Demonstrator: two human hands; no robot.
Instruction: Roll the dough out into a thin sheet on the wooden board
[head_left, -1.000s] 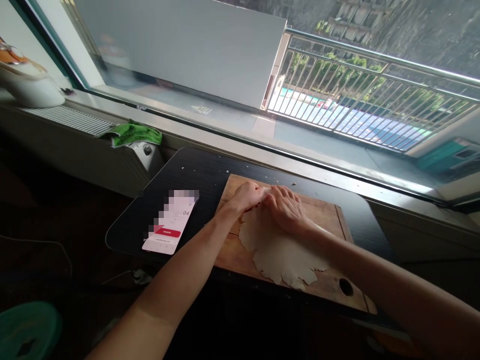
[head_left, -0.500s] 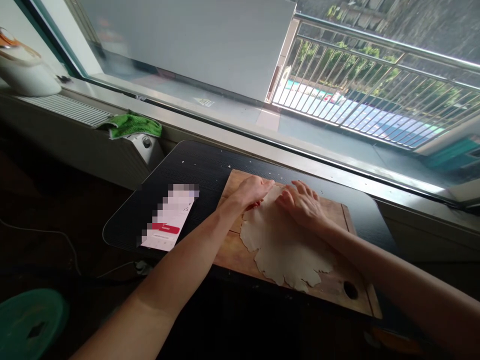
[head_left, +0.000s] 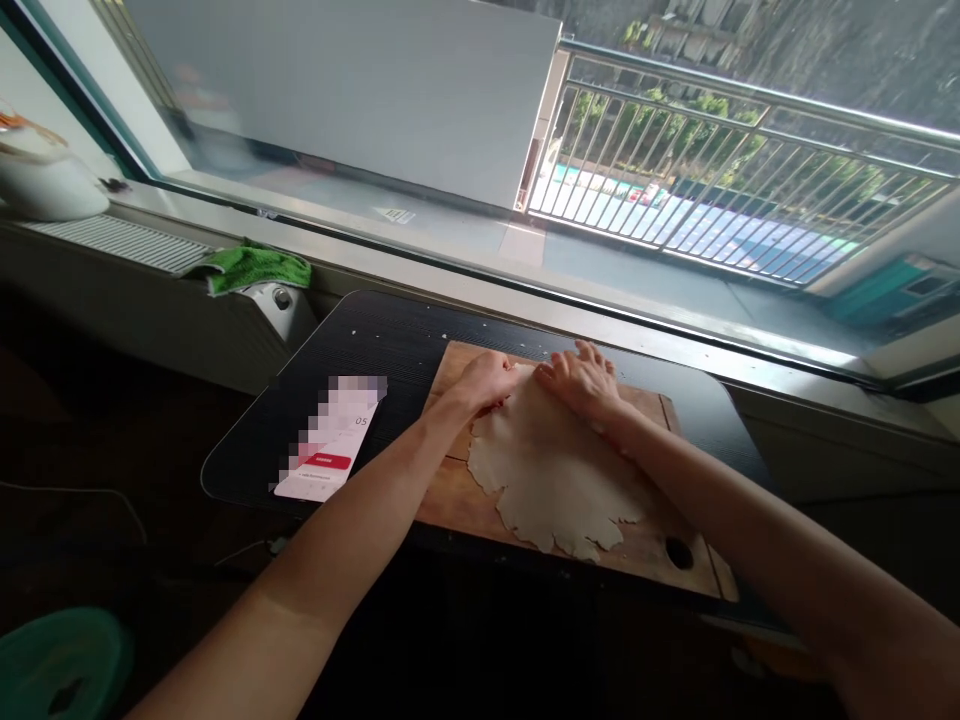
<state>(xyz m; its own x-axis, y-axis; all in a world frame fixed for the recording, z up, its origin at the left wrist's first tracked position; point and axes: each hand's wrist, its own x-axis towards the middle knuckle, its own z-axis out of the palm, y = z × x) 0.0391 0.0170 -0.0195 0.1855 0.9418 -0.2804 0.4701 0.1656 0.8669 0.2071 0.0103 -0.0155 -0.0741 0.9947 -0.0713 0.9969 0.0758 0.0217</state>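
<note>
A pale, thin sheet of dough [head_left: 562, 470] with a ragged, torn edge lies on a wooden cutting board [head_left: 459, 490]. My left hand [head_left: 489, 380] is closed at the dough's far left edge, its fingers curled and pinching the rim; the fingertips are partly hidden. Just to its right, my right hand [head_left: 581, 380] rests on the far part of the dough, palm down, with its fingers spread toward the window. The forearm of that hand passes over the dough's right side and covers some of it.
The board sits on a black table [head_left: 405, 345] with white crumbs near its far edge. A lit phone [head_left: 330, 450] lies left of the board. Beyond are the windowsill [head_left: 465, 275], a radiator [head_left: 187, 300] and a green cloth [head_left: 259, 267]. A green basin [head_left: 60, 660] stands lower left.
The view has shifted slightly, so the table and board appear a little further left. Both hands stay at the dough's far edge, with the left still pinching and the right still spread.
</note>
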